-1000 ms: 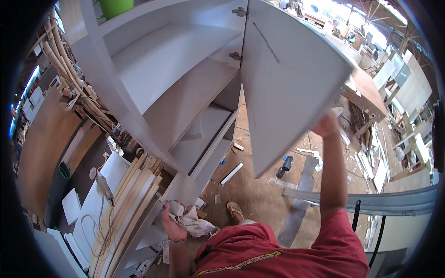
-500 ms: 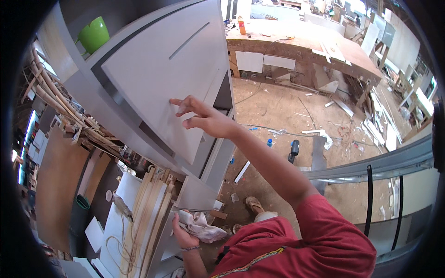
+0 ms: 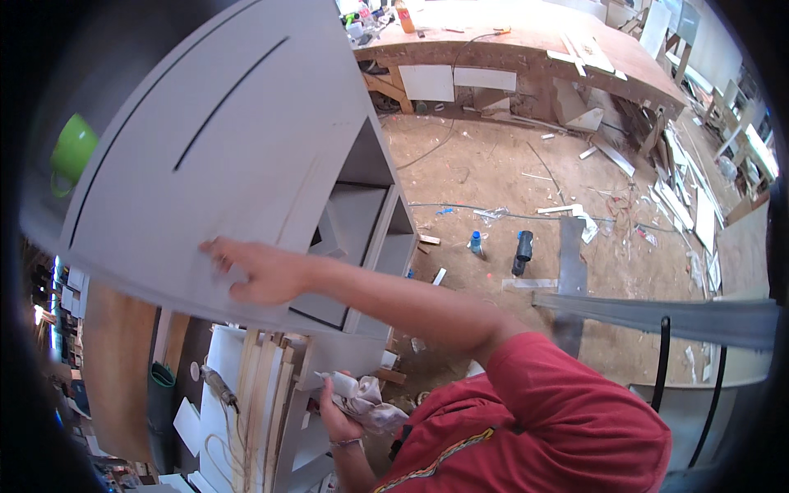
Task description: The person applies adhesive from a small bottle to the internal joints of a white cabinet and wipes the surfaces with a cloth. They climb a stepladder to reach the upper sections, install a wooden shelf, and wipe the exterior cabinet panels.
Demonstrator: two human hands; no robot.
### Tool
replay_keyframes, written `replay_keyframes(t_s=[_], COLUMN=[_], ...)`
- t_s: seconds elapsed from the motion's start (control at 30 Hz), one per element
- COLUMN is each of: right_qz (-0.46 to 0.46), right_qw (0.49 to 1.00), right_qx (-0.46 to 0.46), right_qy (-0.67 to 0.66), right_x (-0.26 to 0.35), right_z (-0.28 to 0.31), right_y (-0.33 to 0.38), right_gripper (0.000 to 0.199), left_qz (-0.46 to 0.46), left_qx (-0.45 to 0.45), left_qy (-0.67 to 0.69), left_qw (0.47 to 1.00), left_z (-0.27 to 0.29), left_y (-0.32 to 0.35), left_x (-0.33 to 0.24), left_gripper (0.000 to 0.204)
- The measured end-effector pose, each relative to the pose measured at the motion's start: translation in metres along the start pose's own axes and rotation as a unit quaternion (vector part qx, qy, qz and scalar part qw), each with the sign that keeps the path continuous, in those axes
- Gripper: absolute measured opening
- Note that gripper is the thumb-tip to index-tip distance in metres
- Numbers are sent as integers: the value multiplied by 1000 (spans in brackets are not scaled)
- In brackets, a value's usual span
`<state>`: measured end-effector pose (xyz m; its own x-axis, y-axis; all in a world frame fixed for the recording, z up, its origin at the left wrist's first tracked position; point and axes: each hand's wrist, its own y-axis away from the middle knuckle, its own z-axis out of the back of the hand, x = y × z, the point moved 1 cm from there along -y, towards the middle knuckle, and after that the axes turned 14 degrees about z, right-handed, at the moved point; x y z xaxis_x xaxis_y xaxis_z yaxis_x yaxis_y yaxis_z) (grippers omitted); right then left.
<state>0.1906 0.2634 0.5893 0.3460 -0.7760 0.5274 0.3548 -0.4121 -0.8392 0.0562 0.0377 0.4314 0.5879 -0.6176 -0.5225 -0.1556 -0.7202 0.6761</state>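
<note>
A light grey cabinet panel (image 3: 214, 140) with a long dark slot spreads across the left of the view. My right hand (image 3: 259, 269) reaches to its lower part, index finger stretched out at the surface and nothing in the hand; motion blurs it somewhat. Low down, close to my body, my left hand (image 3: 337, 419) is closed around a crumpled whitish rag (image 3: 374, 407). A small white squeeze bottle (image 3: 339, 383) with a thin tip shows at the top of that same grip. Beyond the panel, the cabinet's open compartments (image 3: 362, 201) face right.
A green mug (image 3: 74, 149) stands behind the panel at far left. Wood strips (image 3: 265, 411) and a corded power tool (image 3: 220, 388) lie at lower left. A blue-capped bottle (image 3: 476, 242) and a black tool (image 3: 523, 251) are on the littered floor, before a long workbench (image 3: 526, 41). A metal ladder-like rail (image 3: 657, 316) crosses right.
My right hand has moved left and down over the panel. The panel sits farther left and looks swung or turned as the view shifts. My left hand keeps hold of the rag.
</note>
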Motion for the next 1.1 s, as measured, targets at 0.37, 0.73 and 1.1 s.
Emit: replay_keyframes(t_s=[0.37, 0.73, 1.1], right_qz=[-335, -466, -461], right_qw=[935, 829, 768], right_qx=[-63, -192, -405], right_qy=[-99, -241, -186], right_x=[-12, -75, -167], right_z=[194, 270, 317], right_y=[250, 391, 426], right_gripper=[24, 38, 27], left_qz=[-87, 57, 213], left_qx=[-58, -44, -131], left_qy=[-99, -223, -453], left_qw=[990, 972, 856], left_z=[-197, -281, -183], left_y=[-141, -274, -366], left_x=[40, 99, 84], left_gripper=[44, 45, 42])
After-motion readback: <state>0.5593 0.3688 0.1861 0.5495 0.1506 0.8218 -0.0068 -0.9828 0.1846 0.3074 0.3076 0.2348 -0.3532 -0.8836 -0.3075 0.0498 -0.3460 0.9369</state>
